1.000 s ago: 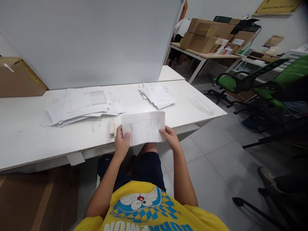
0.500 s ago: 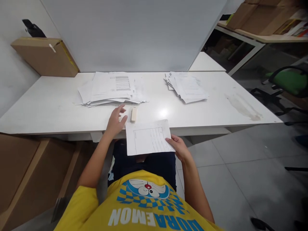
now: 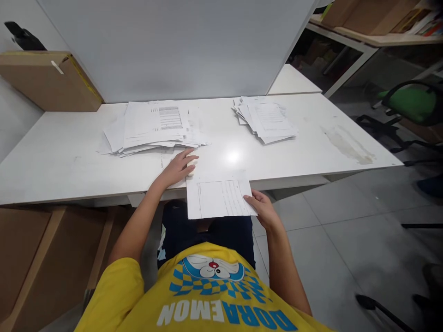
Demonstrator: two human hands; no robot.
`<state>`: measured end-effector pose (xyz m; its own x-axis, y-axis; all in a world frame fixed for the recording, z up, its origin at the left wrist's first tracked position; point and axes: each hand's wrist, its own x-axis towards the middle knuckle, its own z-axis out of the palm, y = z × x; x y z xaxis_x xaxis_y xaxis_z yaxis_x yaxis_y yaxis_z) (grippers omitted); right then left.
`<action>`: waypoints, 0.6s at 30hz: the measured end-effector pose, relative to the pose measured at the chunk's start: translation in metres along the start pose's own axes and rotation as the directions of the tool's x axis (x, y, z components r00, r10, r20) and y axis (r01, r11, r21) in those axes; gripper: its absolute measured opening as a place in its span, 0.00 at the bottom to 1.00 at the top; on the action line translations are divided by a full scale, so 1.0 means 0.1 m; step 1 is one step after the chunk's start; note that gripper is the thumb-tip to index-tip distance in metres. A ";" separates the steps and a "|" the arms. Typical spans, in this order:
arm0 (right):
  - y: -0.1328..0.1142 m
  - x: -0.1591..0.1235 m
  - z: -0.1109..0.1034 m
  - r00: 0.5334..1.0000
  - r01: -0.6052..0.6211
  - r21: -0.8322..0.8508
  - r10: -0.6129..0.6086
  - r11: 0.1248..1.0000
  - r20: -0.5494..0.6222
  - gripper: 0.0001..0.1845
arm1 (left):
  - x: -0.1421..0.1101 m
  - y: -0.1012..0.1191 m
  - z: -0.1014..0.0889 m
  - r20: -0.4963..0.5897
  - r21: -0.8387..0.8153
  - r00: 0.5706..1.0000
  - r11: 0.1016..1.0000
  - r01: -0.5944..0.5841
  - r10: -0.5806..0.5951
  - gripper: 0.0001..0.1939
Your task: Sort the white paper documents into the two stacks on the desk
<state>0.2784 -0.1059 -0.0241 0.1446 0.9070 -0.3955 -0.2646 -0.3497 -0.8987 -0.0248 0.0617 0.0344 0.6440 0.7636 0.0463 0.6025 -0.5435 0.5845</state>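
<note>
My right hand (image 3: 262, 207) pinches the right edge of a thin set of white printed sheets (image 3: 221, 198), thumb on top. The sheets reach from over my lap onto the table's front edge. My left hand (image 3: 178, 168) is over a small cream oblong block (image 3: 190, 163) just beyond the sheets' upper left corner. Its fingers are apart, thumb on the near side and fingertips past the far end. Most of the block is hidden under the hand, and I cannot tell whether it is gripped. What kind of thing it is does not show clearly.
A large untidy paper pile (image 3: 148, 129) lies behind my left hand, a smaller pile (image 3: 270, 117) to the right, both on the white table (image 3: 62, 157). A cardboard box (image 3: 51, 80) stands at the back left against the upright white panel (image 3: 180, 46). Open cardboard (image 3: 69, 253) is below left.
My left hand has moved right and come down over the cream block, which lay uncovered before. My right hand still holds the sheets. The view has shifted slightly.
</note>
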 end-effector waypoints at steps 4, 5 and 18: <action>-0.02 0.06 -0.02 1.000 0.003 -0.010 -0.003 1.000 0.004 0.25 | 0.03 0.02 0.01 0.065 0.107 0.998 0.994 -0.025 0.018 0.28; -0.03 0.07 -0.02 1.000 0.004 -0.015 -0.004 1.000 0.005 0.25 | 0.04 0.02 0.02 0.077 0.143 0.996 0.989 -0.043 0.032 0.27; -0.32 0.20 -0.39 0.894 0.297 -0.059 -0.299 0.953 -0.334 0.17 | 0.08 -0.02 0.08 -0.068 0.076 0.993 0.993 -0.089 0.094 0.34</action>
<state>0.3275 -0.0857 -0.0108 0.5271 0.8368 -0.1483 -0.1529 -0.0783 -0.9851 -0.0169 0.0660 0.0276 0.6644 0.7309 0.1562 0.5770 -0.6344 0.5144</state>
